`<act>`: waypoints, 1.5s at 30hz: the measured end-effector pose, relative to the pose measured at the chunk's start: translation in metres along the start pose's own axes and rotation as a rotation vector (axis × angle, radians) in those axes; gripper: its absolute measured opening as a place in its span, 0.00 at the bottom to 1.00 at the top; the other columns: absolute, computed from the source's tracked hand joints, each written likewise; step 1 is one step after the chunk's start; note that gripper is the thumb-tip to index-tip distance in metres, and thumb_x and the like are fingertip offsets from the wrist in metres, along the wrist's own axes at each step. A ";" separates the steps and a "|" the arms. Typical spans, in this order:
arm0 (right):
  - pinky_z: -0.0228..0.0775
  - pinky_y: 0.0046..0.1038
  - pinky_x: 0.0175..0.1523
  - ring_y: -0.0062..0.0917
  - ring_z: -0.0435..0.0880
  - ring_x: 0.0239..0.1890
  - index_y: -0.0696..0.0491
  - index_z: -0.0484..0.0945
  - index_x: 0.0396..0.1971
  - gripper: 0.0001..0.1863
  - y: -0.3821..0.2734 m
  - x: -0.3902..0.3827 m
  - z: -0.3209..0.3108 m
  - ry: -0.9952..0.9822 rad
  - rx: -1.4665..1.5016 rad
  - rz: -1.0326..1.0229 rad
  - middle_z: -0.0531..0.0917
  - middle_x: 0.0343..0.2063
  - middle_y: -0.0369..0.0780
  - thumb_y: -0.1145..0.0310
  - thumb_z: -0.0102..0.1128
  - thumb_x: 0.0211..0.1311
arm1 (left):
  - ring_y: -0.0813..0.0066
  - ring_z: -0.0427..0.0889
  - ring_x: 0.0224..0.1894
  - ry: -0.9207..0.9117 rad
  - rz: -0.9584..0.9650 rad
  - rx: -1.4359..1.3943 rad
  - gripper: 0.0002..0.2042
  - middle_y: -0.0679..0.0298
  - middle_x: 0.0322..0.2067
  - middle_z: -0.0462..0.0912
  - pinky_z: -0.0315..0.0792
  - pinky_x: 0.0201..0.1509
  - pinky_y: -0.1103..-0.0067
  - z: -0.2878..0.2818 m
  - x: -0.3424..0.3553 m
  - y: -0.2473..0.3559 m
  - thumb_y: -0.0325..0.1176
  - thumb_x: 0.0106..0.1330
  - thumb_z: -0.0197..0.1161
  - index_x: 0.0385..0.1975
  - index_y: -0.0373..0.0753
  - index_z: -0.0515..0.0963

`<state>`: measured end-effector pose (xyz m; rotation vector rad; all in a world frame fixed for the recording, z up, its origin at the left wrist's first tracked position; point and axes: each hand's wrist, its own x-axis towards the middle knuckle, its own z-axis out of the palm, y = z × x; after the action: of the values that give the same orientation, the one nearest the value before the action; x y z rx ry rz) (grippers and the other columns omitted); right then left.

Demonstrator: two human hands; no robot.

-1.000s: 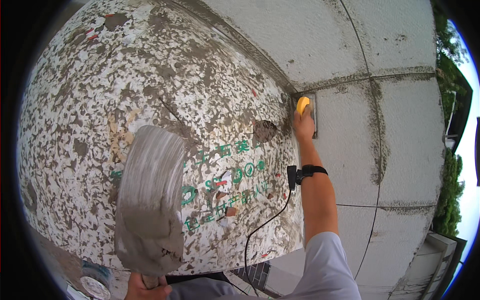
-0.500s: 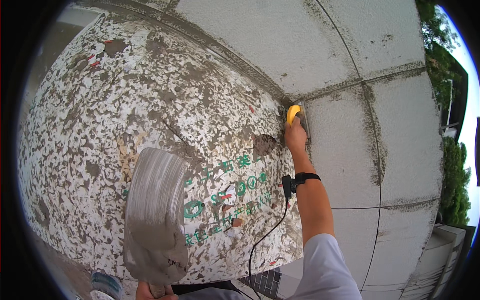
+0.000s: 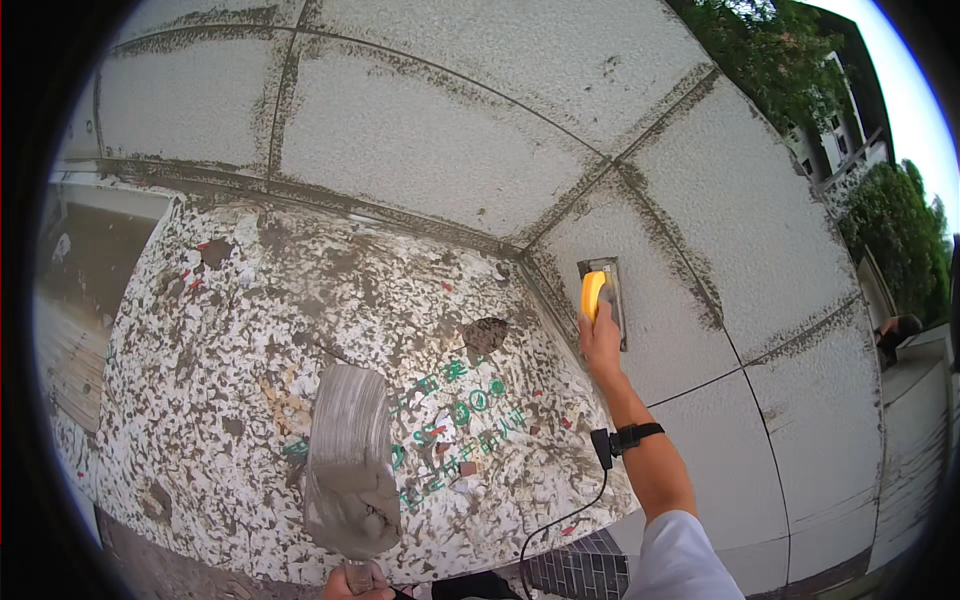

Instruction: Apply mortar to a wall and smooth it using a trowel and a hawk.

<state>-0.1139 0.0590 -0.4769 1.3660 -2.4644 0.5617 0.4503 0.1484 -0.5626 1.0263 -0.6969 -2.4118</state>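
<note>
My right hand (image 3: 602,340) is closed around the yellow handle of a rectangular plastering trowel (image 3: 596,284). Its metal plate lies against or just over a light grey wall panel (image 3: 680,345), right of the inside corner. At the bottom, my left hand (image 3: 357,582) grips the short handle of a broad-bladed trowel (image 3: 350,420). Streaked grey film coats that blade, and a wet mortar lump (image 3: 365,515) sits on its near end. Below it spreads a white sheet (image 3: 215,400) with green print, heavily spattered with mortar.
Dark mortar-smeared joints (image 3: 685,260) run between the panels. A black strap with a small device (image 3: 625,438) rings my right wrist, trailing a cable (image 3: 538,527). Dark paving (image 3: 580,568) shows at the bottom. At the right are bushes (image 3: 895,235) and a person (image 3: 898,335) partly in view.
The yellow-handled trowel has left the corner joint and moved onto the panel to its right. The view has shifted, showing more wall. My left hand still holds the mortar-loaded trowel.
</note>
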 end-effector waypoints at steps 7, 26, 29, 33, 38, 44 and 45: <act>0.74 0.30 0.38 0.24 0.80 0.31 0.58 0.65 0.55 0.24 -0.073 -0.153 -0.151 -0.380 1.038 0.182 0.79 0.31 0.42 0.61 0.57 0.65 | 0.75 0.73 0.15 -0.237 -0.226 0.003 0.11 0.63 0.15 0.71 0.67 0.17 0.78 0.034 0.006 0.036 0.22 0.54 0.65 0.33 0.34 0.70; 0.66 0.19 0.25 0.18 0.73 0.19 0.60 0.66 0.53 0.33 -0.115 -0.301 -0.270 -0.309 1.057 0.242 0.76 0.20 0.39 0.50 0.62 0.59 | 0.84 0.68 0.15 -0.697 -0.122 0.297 0.10 0.71 0.15 0.71 0.66 0.23 0.83 0.069 -0.002 -0.002 0.33 0.62 0.65 0.34 0.37 0.70; 0.68 0.21 0.29 0.19 0.74 0.22 0.58 0.68 0.49 0.28 -0.142 -0.294 -0.272 -0.383 1.019 0.220 0.78 0.24 0.38 0.51 0.64 0.60 | 0.84 0.70 0.16 -0.689 -0.149 0.292 0.11 0.70 0.18 0.72 0.66 0.21 0.83 0.068 0.002 0.005 0.32 0.62 0.66 0.36 0.36 0.70; 0.66 0.23 0.30 0.20 0.73 0.23 0.57 0.69 0.43 0.25 -0.127 -0.297 -0.267 -0.426 0.768 0.136 0.76 0.24 0.39 0.52 0.65 0.60 | 0.85 0.71 0.16 -0.673 -0.179 0.334 0.12 0.71 0.20 0.72 0.67 0.20 0.82 0.078 0.009 0.007 0.31 0.61 0.67 0.37 0.36 0.70; 0.64 0.26 0.30 0.25 0.71 0.23 0.58 0.70 0.41 0.25 -0.133 -0.307 -0.272 -0.492 0.595 0.035 0.74 0.25 0.39 0.53 0.67 0.57 | 0.84 0.71 0.16 -0.707 -0.191 0.339 0.12 0.70 0.21 0.72 0.67 0.20 0.83 0.076 0.011 -0.007 0.31 0.61 0.66 0.37 0.35 0.70; 0.67 0.31 0.30 0.36 0.75 0.23 0.58 0.70 0.41 0.24 -0.139 -0.321 -0.265 -0.604 0.526 0.064 0.74 0.24 0.43 0.53 0.66 0.58 | 0.84 0.70 0.17 -0.729 -0.140 0.361 0.11 0.69 0.19 0.72 0.64 0.19 0.83 0.082 0.020 -0.022 0.29 0.60 0.66 0.35 0.36 0.69; 0.67 0.32 0.30 0.36 0.75 0.23 0.58 0.69 0.42 0.25 -0.136 -0.321 -0.258 -0.618 0.519 0.098 0.74 0.24 0.43 0.52 0.65 0.59 | 0.84 0.70 0.17 -0.754 -0.136 0.372 0.11 0.69 0.19 0.72 0.64 0.19 0.83 0.085 0.022 -0.021 0.29 0.60 0.66 0.35 0.36 0.69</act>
<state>0.1808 0.3513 -0.3518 1.8415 -3.0197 0.9780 0.3686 0.1762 -0.5361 0.2361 -1.3976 -2.8522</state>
